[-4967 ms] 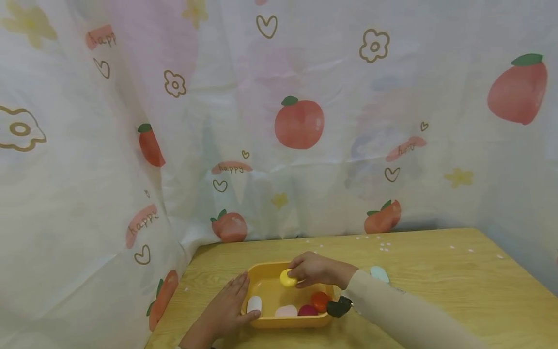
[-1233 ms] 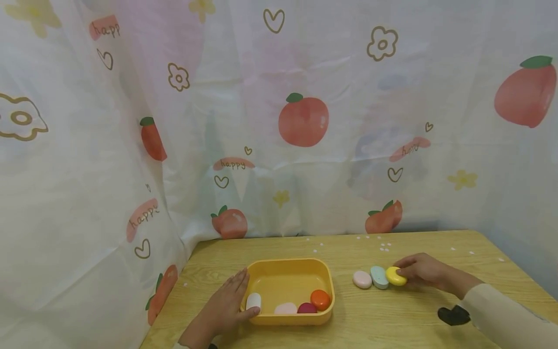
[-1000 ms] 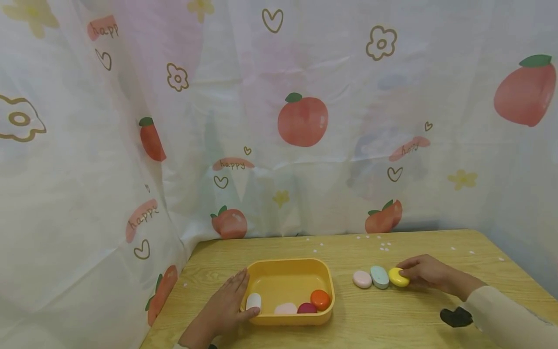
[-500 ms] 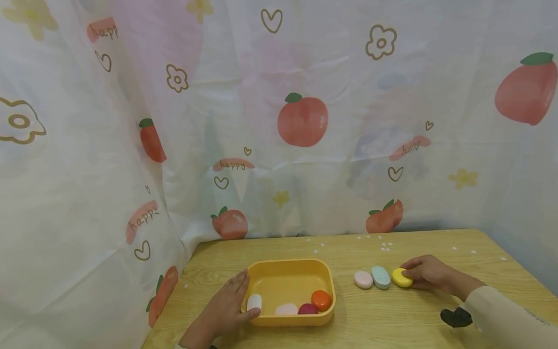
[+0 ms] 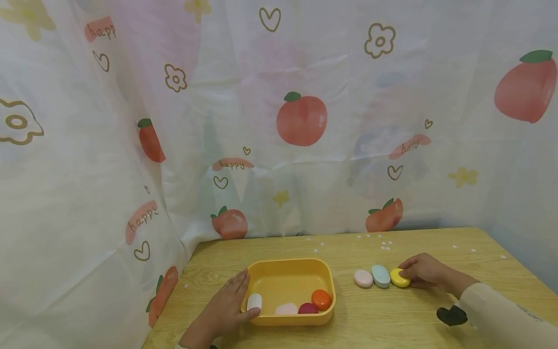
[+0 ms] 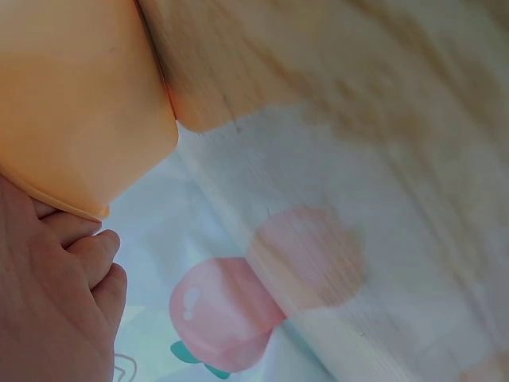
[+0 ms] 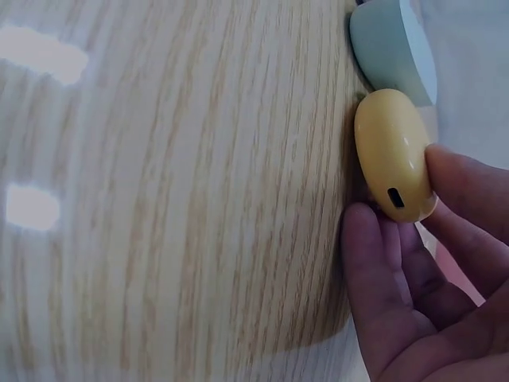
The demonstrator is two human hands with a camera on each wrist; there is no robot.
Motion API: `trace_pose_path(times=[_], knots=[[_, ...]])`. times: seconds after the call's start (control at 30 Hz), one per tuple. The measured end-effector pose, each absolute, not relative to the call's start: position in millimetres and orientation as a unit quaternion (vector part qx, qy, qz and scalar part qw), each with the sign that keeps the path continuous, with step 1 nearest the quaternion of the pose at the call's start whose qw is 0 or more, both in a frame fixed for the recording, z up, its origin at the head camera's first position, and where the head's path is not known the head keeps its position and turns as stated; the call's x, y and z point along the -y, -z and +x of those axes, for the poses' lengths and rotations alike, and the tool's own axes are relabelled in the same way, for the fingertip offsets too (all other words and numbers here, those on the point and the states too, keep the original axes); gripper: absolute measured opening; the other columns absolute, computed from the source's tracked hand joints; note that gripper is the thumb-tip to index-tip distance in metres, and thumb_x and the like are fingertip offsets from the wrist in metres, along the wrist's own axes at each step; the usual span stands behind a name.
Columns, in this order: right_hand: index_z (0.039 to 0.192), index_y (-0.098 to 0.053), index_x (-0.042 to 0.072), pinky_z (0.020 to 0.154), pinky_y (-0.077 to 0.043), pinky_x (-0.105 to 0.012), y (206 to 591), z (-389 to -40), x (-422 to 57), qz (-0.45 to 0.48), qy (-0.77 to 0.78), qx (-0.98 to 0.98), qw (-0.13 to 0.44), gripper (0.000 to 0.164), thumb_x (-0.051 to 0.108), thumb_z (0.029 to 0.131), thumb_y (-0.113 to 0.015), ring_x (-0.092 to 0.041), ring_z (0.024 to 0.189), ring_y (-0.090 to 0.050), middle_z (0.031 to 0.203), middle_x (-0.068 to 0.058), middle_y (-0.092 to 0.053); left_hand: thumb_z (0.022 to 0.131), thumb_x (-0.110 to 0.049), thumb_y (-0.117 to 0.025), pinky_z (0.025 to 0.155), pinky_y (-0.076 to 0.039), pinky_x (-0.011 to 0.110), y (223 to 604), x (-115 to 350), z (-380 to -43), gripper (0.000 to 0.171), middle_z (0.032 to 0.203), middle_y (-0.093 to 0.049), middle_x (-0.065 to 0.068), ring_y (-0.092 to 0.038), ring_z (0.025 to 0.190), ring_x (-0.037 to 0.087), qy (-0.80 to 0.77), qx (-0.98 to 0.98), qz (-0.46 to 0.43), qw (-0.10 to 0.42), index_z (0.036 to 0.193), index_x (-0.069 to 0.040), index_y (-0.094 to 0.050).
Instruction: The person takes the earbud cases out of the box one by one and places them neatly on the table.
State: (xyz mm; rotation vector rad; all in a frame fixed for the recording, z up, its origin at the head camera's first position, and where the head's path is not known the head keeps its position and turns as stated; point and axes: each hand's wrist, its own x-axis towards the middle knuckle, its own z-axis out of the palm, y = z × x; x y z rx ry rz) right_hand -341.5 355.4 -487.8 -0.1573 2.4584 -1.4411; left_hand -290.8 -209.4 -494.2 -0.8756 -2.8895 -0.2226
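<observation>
My right hand (image 5: 429, 271) pinches a glossy yellow earbud case (image 5: 399, 278) between thumb and fingers at table level. A small dark charging port shows in its side in the right wrist view. Just left of it lies a mint green earbud case (image 5: 381, 276), then a pale pink case (image 5: 363, 278), in a row. My left hand (image 5: 224, 303) lies along the left side of a yellow tray (image 5: 289, 320), fingers extended, thumb across the front left corner. Inside the tray are a white case (image 5: 254, 302), a pink one (image 5: 286, 309), a dark red one (image 5: 307, 309) and an orange one (image 5: 320, 300).
The wooden table (image 5: 370, 325) meets a fruit-printed curtain (image 5: 301, 194) at the back and left. Small white specks (image 5: 384, 246) lie on the table behind the row. A black object (image 5: 452, 315) hangs by the right sleeve (image 5: 505, 315).
Since five seconds ago the yellow earbud case has gone from over the tray to the right of the mint one. In the last half second it has shifted slightly left. The left hand stays put.
</observation>
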Motion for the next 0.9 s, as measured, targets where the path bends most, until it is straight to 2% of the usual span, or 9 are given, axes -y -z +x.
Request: trace_pose_path(times=[0.2,0.4,0.9], knots=[[0.112,-0.059,-0.02,0.07,-0.055,-0.033,487.5,-339.3,-349.6,-0.05,0.486,-0.863,0.126,0.034,0.006,0.09,-0.064,-0.018,0.081,-0.061,0.094,-0.008,-0.066,0.093,-0.071,-0.035,0.114,-0.021,0.048,493.8,210.1,-289.9,0.096,0.159,-0.017,0.016,-0.017,0.145,0.027,0.074,0.953,-0.289,0.057,0.152,0.004,-0.023],[0.11,-0.059,-0.021,0.061,-0.052,-0.029,487.1,-335.7,-345.9,-0.045,0.477,-0.869,0.125,0.032,0.003,0.09,-0.063,-0.017,0.072,-0.058,0.086,-0.005,-0.063,0.093,-0.071,-0.035,0.114,-0.02,0.047,494.4,209.7,-290.2,0.096,0.159,-0.018,0.015,-0.018,0.145,0.027,0.075,0.953,-0.288,0.054,0.152,0.003,-0.024],[0.11,-0.059,-0.019,0.056,-0.049,-0.027,483.3,-335.2,-343.2,-0.028,0.463,-0.877,0.123,0.029,0.002,0.089,-0.061,-0.016,0.064,-0.054,0.082,-0.005,-0.059,0.093,-0.072,-0.035,0.114,-0.02,0.047,495.4,210.4,-291.5,0.096,0.159,-0.018,0.014,-0.018,0.145,0.026,0.075,0.954,-0.286,0.056,0.152,0.003,-0.024]])
